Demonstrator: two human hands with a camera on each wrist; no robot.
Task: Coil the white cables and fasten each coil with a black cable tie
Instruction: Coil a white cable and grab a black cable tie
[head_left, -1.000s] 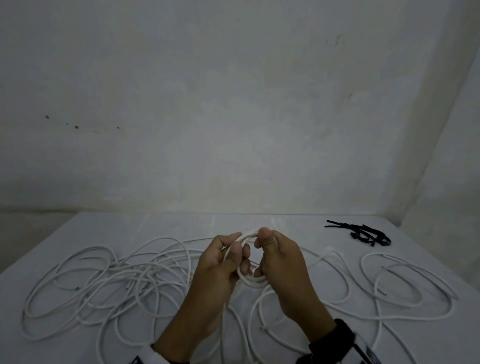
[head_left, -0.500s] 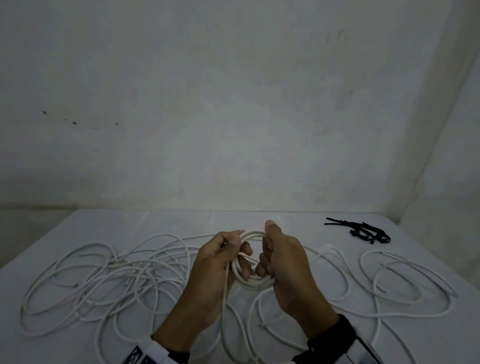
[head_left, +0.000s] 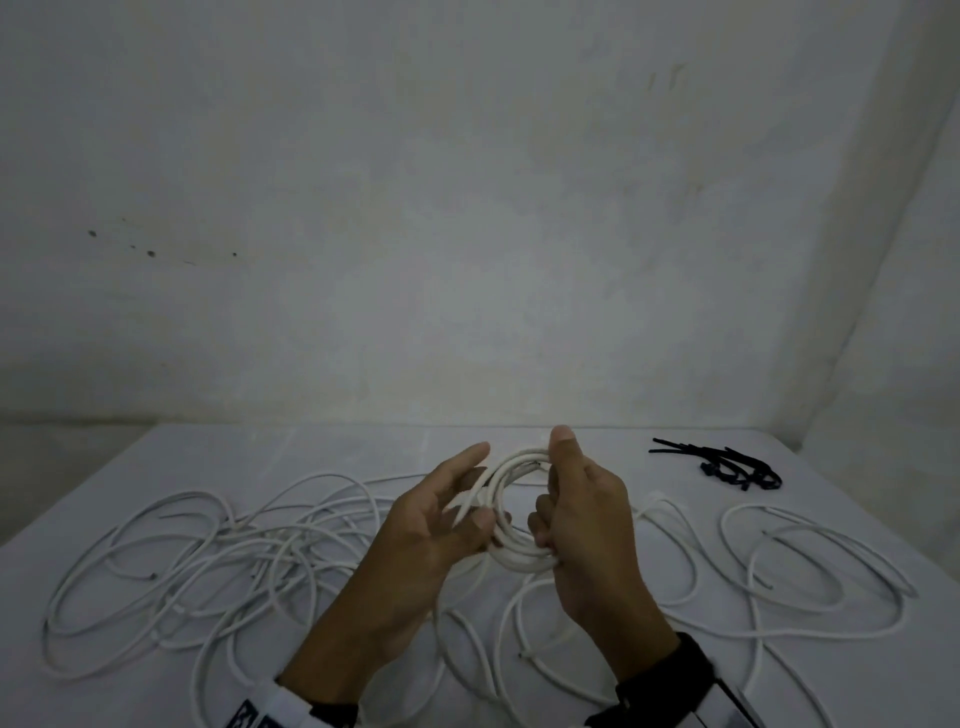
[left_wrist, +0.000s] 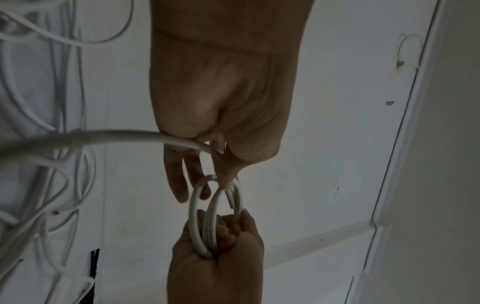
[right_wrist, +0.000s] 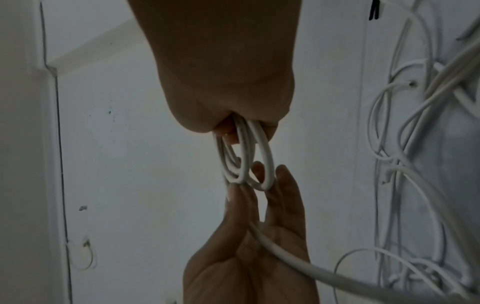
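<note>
My right hand (head_left: 553, 483) grips a small coil of white cable (head_left: 511, 540) above the table, thumb up over its top. The left hand (head_left: 475, 488) is just left of the coil, its fingers stretched out. Thumb and forefinger pinch the trailing strand (right_wrist: 285, 255) where it meets the coil (right_wrist: 244, 158). In the left wrist view that strand (left_wrist: 116, 136) crosses the palm and the loops (left_wrist: 215, 216) end in the right fist (left_wrist: 215, 267). A bundle of black cable ties (head_left: 727, 465) lies at the far right of the table.
Loose white cable sprawls in tangled loops over the table's left side (head_left: 208, 545) and right side (head_left: 805, 561), and more passes under my forearms. The white table (head_left: 322, 447) meets a plain wall behind and another wall on the right.
The left hand's fingers have stretched out from the coil while still pinching the strand at its left side. The right hand keeps its grip, thumb now raised on top.
</note>
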